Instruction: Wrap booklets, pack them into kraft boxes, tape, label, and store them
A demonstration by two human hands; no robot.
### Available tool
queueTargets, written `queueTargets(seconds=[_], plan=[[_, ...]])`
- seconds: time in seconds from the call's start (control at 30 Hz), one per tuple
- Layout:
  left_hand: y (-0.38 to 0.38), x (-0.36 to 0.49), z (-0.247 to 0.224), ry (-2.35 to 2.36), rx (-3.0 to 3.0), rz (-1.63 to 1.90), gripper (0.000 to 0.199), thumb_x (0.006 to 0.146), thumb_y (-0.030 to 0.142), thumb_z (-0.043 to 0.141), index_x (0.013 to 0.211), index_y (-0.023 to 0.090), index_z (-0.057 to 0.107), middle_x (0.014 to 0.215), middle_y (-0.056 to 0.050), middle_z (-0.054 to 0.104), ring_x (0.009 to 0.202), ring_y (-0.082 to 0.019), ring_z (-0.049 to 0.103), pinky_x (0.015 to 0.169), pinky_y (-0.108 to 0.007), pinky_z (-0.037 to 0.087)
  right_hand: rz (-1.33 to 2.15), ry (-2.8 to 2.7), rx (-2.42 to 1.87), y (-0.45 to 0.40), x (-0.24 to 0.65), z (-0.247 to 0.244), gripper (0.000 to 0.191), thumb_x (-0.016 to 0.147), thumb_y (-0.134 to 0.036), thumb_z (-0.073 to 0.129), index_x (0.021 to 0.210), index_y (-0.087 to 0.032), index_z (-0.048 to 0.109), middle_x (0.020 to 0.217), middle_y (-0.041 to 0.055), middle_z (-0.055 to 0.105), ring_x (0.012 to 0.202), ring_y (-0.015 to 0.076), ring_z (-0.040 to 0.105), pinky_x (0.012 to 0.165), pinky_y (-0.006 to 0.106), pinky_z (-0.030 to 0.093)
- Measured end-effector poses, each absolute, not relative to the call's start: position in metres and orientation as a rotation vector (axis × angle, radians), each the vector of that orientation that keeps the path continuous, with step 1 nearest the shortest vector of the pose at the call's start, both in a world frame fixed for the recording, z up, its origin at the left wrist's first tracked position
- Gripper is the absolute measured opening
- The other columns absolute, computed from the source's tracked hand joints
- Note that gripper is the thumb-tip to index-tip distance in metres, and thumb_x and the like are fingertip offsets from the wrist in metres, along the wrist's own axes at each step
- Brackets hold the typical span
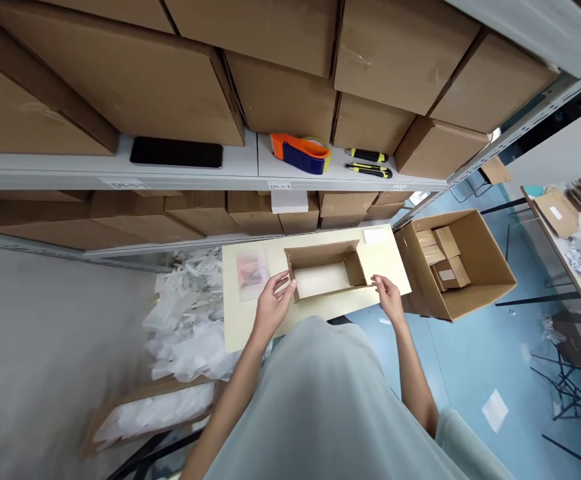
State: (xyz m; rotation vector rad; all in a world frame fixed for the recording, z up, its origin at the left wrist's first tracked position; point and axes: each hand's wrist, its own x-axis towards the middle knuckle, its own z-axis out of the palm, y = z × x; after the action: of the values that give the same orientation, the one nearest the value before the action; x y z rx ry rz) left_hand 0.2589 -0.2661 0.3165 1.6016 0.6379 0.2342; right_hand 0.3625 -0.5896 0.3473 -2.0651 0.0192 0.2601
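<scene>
A small open cardboard box [326, 292] sits on a cream tabletop [240, 327], with its walls upright and its inside pale. My left hand [273, 303] is at the box's left end, thumb against the near corner and fingers slightly spread and curled. At the opposite end, my right hand [389, 299] pinches the near right corner between thumb and fingertips. Left of the box lies a clear plastic bag [252, 275] with something reddish in it. A white paper slip [375, 235] is at the table's far right.
A large open carton [423, 287] holding several small boxes stands right of the table. The shelf [250, 163] ahead carries a phone [176, 153], an orange-and-blue tape dispenser [300, 153] and cutter knives [369, 163], under stacked cartons. Plastic wrapping [190, 320] piles up at left.
</scene>
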Motion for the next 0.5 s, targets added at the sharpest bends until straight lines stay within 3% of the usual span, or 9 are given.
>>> queueTargets(seconds=[0.13,0.27,0.37,0.5], plan=[[-0.282,0.252,0.343,0.71,1.805,0.279,0.05,0.09,0.052,0.076,0.13,0.022,0.071,0.145,-0.015,0.07,0.13,-0.032,0.072,0.105,-0.049,0.067,0.311,-0.155,-2.161,-0.58,0.397,0.374,0.052,0.098,-0.069,0.069,0.119,-0.023,0.08,0.125,0.0138,0.08,0.113,0.0297,0.076,0.097,0.045,0.065],[-0.297,0.253,0.351,0.759,1.923,0.264,0.038,0.097,0.04,0.063,0.129,0.022,0.071,0.134,-0.013,0.074,0.115,-0.028,0.076,0.096,-0.044,0.068,0.431,-0.414,-2.289,-0.565,0.419,0.374,0.05,0.103,-0.066,0.064,0.126,-0.026,0.08,0.127,0.0123,0.073,0.102,0.0272,0.074,0.093,0.046,0.065],[-0.308,0.256,0.352,0.662,2.043,0.261,0.039,0.098,0.036,0.06,0.132,0.023,0.072,0.136,-0.012,0.073,0.121,-0.029,0.074,0.105,-0.043,0.065,0.478,-0.508,-2.311,-0.56,0.426,0.364,0.052,0.106,-0.065,0.06,0.135,-0.025,0.078,0.125,0.0133,0.068,0.103,0.028,0.072,0.096,0.047,0.064],[-0.319,0.263,0.349,0.625,2.162,0.261,0.038,0.099,0.032,0.058,0.133,0.023,0.074,0.137,-0.011,0.074,0.134,-0.032,0.068,0.123,-0.05,0.053,0.426,-0.643,-2.322,-0.559,0.431,0.353,0.048,0.109,-0.06,0.06,0.137,-0.026,0.078,0.13,0.0162,0.064,0.124,0.0332,0.066,0.11,0.052,0.059]])
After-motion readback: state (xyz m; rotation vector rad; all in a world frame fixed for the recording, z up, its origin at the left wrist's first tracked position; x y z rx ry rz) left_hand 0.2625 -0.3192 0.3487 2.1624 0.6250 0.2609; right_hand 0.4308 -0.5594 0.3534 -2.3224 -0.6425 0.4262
